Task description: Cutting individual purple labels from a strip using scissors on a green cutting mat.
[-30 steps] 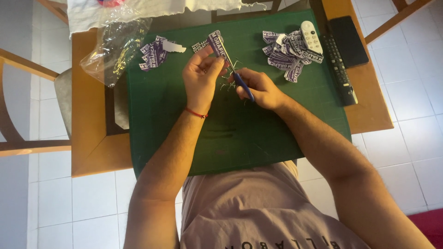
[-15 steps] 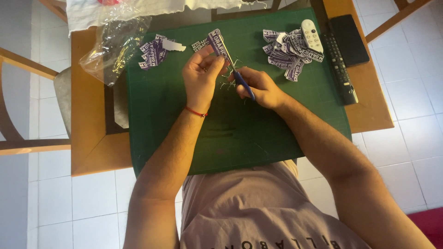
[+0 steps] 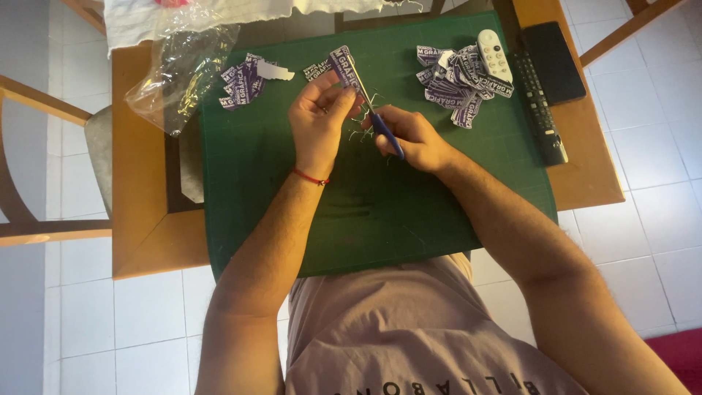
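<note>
At the mat's twelve o'clock, above its centre, we see a purple-and-white printed strip (image 3: 342, 64) pinched between the closed thumb and fingers of the left hand (image 3: 319, 121), which wears a red cord at the wrist. At three o'clock of that hand, the right hand (image 3: 411, 137) has its fingers curled tight around blue-handled scissors (image 3: 382, 126), whose blades meet the strip. Thin offcuts (image 3: 363, 124) lie just beneath. On the green cutting mat (image 3: 292, 212), a small pile of cut labels (image 3: 245, 79) sits at eleven o'clock and a larger pile (image 3: 455, 84) at one o'clock, touching a white remote (image 3: 494, 54); a black remote (image 3: 540, 108) lies beside it on the wooden table (image 3: 139, 183).
</note>
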